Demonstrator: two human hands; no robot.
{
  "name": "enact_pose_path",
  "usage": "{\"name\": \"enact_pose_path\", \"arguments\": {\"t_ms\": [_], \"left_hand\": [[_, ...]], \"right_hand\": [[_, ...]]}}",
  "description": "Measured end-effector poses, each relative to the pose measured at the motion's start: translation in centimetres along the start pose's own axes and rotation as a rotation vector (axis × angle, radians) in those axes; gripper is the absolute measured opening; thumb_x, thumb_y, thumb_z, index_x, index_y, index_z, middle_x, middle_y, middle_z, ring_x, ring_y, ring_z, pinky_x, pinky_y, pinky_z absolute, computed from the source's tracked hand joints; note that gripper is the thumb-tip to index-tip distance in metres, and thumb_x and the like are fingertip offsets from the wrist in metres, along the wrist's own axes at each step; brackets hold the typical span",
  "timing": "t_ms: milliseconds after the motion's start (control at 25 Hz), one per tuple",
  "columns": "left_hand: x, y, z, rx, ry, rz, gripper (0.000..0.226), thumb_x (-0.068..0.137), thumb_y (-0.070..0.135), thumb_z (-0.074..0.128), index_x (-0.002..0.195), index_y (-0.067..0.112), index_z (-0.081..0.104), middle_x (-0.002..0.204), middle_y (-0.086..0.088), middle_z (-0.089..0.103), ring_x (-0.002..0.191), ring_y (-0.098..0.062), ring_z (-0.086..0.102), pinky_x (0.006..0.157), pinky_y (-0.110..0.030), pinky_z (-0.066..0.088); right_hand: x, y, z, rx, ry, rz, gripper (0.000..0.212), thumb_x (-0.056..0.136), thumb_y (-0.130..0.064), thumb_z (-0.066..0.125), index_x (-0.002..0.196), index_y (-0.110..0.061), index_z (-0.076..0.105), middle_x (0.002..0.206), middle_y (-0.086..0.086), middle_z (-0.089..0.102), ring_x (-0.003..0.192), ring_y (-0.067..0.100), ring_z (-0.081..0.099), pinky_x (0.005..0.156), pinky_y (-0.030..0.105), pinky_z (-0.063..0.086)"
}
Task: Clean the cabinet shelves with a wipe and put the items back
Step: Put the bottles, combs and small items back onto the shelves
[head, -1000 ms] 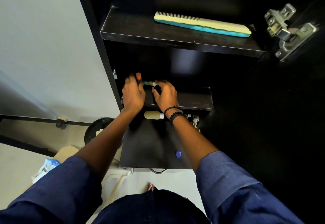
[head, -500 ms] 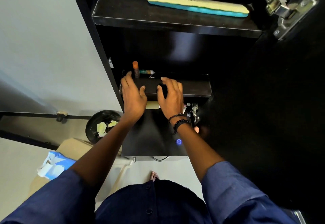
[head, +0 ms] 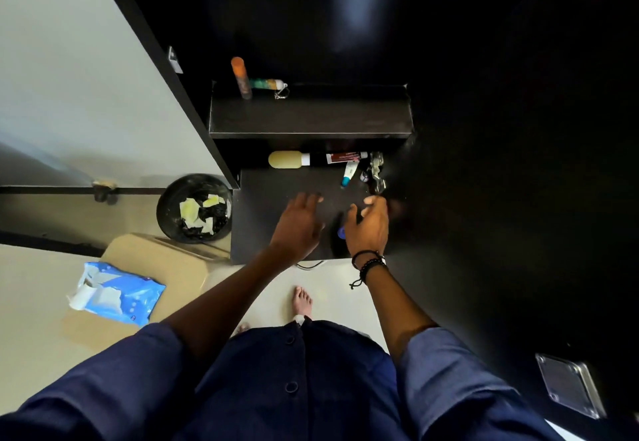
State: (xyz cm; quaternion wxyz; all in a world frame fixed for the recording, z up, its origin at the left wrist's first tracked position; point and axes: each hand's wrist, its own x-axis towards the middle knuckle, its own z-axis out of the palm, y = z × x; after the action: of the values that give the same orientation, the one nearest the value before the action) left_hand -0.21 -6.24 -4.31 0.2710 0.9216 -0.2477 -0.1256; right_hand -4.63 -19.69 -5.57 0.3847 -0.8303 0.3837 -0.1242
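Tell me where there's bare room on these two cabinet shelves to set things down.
Upper shelf: bare right of the orange-capped tube. Lower shelf: bare front-left, left of the left hand. Crowded along its back and right corner, around the cream-capped bottle.

The black cabinet (head: 484,198) is very dark inside, with one soft shine on its back wall. Left of it, the wall is bright. Both hands look blurry, and edges bend.
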Motion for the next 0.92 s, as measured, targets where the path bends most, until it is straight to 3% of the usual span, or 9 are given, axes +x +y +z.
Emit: {"name": "enact_pose_path", "arguments": {"t_ms": [120,240,400,480,560,640,720,800,920], "left_hand": [[1.1,-0.1,2.6,-0.018,-0.191,-0.047,0.048,0.081,0.016,0.068,0.127,0.009,0.054,0.128,-0.013,0.055,0.116,-0.032,0.052,0.099,-0.038,0.043],[2.2,0.2,4.9,0.025,-0.341,-0.044,0.051,0.081,0.021,0.070,0.128,0.012,0.053,0.131,-0.011,0.053,0.117,-0.030,0.054,0.100,-0.037,0.043],[3.8,0.4,7.5,0.047,-0.405,-0.028,0.056,0.079,0.021,0.072,0.130,0.015,0.050,0.131,-0.011,0.052,0.116,-0.030,0.055,0.099,-0.038,0.045],[4.5,0.4,8.6,0.068,-0.392,-0.014,0.051,0.082,0.021,0.069,0.129,0.019,0.050,0.126,-0.010,0.053,0.112,-0.031,0.057,0.093,-0.041,0.049],[4.9,0.5,9.4,0.086,-0.379,-0.035,0.048,0.087,0.021,0.062,0.133,0.018,0.047,0.129,-0.012,0.050,0.116,-0.033,0.054,0.094,-0.043,0.049],[5.0,0.8,10.2,0.155,-0.374,-0.069,0.045,0.093,0.016,0.053,0.137,0.011,0.043,0.133,-0.015,0.046,0.120,-0.035,0.051,0.096,-0.043,0.044],[5.0,1.1,10.8,0.230,-0.349,-0.050,0.038,0.097,0.013,0.044,0.135,0.008,0.043,0.133,-0.016,0.046,0.121,-0.034,0.051,0.097,-0.042,0.043],[5.5,0.9,11.0,0.245,-0.356,0.003,0.032,0.098,0.013,0.042,0.129,0.007,0.047,0.131,-0.016,0.048,0.119,-0.034,0.052,0.095,-0.041,0.043],[5.3,0.1,9.4,0.174,-0.333,-0.002,0.030,0.095,0.019,0.048,0.122,0.007,0.049,0.127,-0.015,0.051,0.112,-0.034,0.054,0.090,-0.040,0.044]], "right_hand": [[0.8,2.3,-0.5,0.123,-0.081,0.520,0.030,0.082,-0.027,0.067,0.103,-0.012,0.051,0.100,0.009,0.063,0.090,0.027,0.061,0.082,0.035,0.048],[1.3,6.0,1.0,0.245,-0.253,0.727,0.045,0.074,-0.034,0.072,0.109,-0.017,0.049,0.112,0.016,0.066,0.099,0.034,0.065,0.092,0.047,0.052],[2.4,7.4,2.9,0.325,-0.262,0.728,0.056,0.076,-0.041,0.070,0.125,-0.022,0.051,0.117,0.009,0.066,0.096,0.030,0.065,0.090,0.051,0.053],[2.8,5.6,2.6,0.351,-0.250,0.723,0.048,0.078,-0.046,0.067,0.119,-0.025,0.055,0.104,0.007,0.070,0.076,0.021,0.064,0.074,0.041,0.059],[3.6,5.1,2.8,0.365,-0.240,0.756,0.040,0.082,-0.048,0.065,0.112,-0.023,0.057,0.079,0.002,0.067,0.055,0.014,0.058,0.049,0.025,0.055],[4.2,4.8,3.3,0.377,-0.208,0.793,0.045,0.079,-0.056,0.064,0.105,-0.019,0.060,0.068,0.000,0.064,0.046,0.012,0.057,0.041,0.021,0.049],[4.7,4.6,4.0,0.357,-0.176,0.816,0.067,0.066,-0.073,0.060,0.102,-0.016,0.062,0.081,0.005,0.070,0.058,0.018,0.066,0.049,0.027,0.056],[5.2,4.4,4.4,0.271,-0.102,0.852,0.083,0.056,-0.083,0.053,0.101,-0.015,0.066,0.094,0.008,0.071,0.075,0.027,0.070,0.067,0.040,0.060],[5.1,3.1,3.3,0.091,-0.008,0.730,0.066,0.078,-0.069,0.052,0.099,-0.008,0.070,0.097,0.012,0.070,0.090,0.032,0.067,0.080,0.034,0.053]]}}
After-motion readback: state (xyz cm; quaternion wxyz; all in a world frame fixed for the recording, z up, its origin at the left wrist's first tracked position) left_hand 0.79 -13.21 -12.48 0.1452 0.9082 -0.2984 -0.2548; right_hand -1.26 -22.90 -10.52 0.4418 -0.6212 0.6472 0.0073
